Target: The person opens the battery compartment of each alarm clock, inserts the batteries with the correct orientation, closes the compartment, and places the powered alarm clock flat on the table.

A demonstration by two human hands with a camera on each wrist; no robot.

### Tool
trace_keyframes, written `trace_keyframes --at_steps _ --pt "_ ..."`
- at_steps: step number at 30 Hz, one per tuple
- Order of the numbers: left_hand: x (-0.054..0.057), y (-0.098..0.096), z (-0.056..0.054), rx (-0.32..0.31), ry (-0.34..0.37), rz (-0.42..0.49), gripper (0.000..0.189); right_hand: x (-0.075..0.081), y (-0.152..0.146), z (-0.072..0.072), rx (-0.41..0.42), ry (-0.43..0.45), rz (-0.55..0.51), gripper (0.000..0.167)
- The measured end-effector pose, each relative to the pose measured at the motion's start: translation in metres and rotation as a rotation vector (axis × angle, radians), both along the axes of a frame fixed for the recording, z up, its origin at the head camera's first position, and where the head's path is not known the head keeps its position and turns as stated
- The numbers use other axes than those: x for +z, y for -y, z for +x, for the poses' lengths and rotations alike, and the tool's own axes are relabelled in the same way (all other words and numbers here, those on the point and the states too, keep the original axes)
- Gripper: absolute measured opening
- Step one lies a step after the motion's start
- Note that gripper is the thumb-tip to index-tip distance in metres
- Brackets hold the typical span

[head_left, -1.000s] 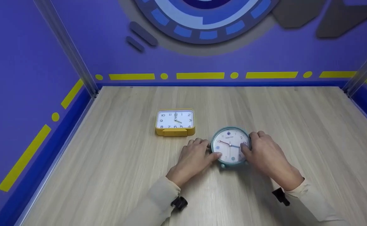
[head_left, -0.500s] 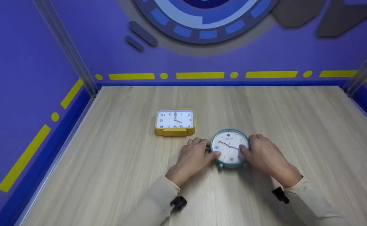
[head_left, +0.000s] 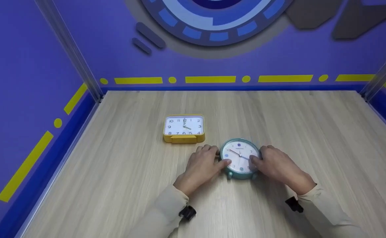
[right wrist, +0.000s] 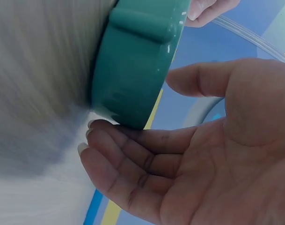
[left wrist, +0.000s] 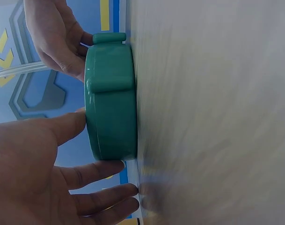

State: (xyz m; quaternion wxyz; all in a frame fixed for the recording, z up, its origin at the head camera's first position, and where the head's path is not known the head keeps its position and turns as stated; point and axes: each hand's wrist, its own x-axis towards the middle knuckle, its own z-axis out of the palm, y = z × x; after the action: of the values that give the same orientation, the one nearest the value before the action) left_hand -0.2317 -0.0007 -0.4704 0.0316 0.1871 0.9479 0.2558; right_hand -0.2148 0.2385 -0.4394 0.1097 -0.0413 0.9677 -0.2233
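Note:
A round teal alarm clock (head_left: 240, 162) lies face up on the wooden table, its two stubby feet toward me. My left hand (head_left: 201, 167) holds it by the left side, thumb on the face's edge and fingers against the rim. On the opposite side my right hand (head_left: 279, 168) grips it the same way, thumb over the dial's right part. The left wrist view shows the clock's green side (left wrist: 112, 108) low against the tabletop, and in the right wrist view curled fingers (right wrist: 133, 164) touch its rim.
A rectangular yellow alarm clock (head_left: 184, 127) lies farther back and to the left, face up. The wooden tabletop (head_left: 130, 158) meets a purple-blue back wall (head_left: 199, 66) and side walls, with metal posts in the corners.
Both hands have slid the teal clock a short way toward me and slightly left, turning it a little clockwise. The yellow clock has stayed put.

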Motion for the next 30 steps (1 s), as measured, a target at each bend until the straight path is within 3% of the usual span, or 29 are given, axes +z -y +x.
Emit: trace_keyframes --at_steps 10,16,22,30 --pt "0.0002 0.0 -0.0004 -0.003 0.003 0.002 0.048 -0.0017 -0.0036 -0.002 0.051 -0.028 -0.005 0.039" --pt "0.0005 0.0012 0.0003 -0.002 0.013 -0.012 0.052 0.0014 -0.0067 -0.002 0.056 0.003 -0.001 0.04" --pt "0.0018 0.0021 0.0015 -0.013 0.014 -0.046 0.053 0.0063 -0.0094 0.0014 0.079 0.036 0.036 0.035" --pt "0.0011 0.0014 0.0022 -0.033 0.02 -0.083 0.063 0.0043 -0.0057 0.0039 0.099 0.008 0.084 0.04"
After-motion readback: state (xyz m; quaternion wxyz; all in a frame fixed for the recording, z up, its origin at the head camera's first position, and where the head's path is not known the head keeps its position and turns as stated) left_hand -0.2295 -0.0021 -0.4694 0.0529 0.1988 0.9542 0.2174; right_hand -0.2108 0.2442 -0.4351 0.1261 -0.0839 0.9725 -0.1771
